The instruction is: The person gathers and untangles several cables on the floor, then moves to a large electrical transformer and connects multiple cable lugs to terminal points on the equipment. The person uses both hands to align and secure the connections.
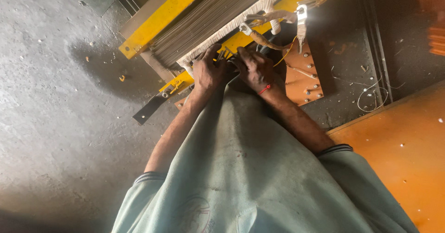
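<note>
Both hands (pixel 232 70) on ridged grey laminated core (pixel 208 19), yellow-framed.

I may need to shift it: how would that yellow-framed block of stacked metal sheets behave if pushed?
The laminated sheet stack looks dense and clamped by yellow steel bars, so probably heavy and rigid. It sits flat on the concrete floor, so it would likely scrape, not roll.

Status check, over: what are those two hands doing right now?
Left hand and right hand together at the edge of the layered metal core. Fingers on small metal pieces; grip unclear. Sleeved leads hang close by.
</note>
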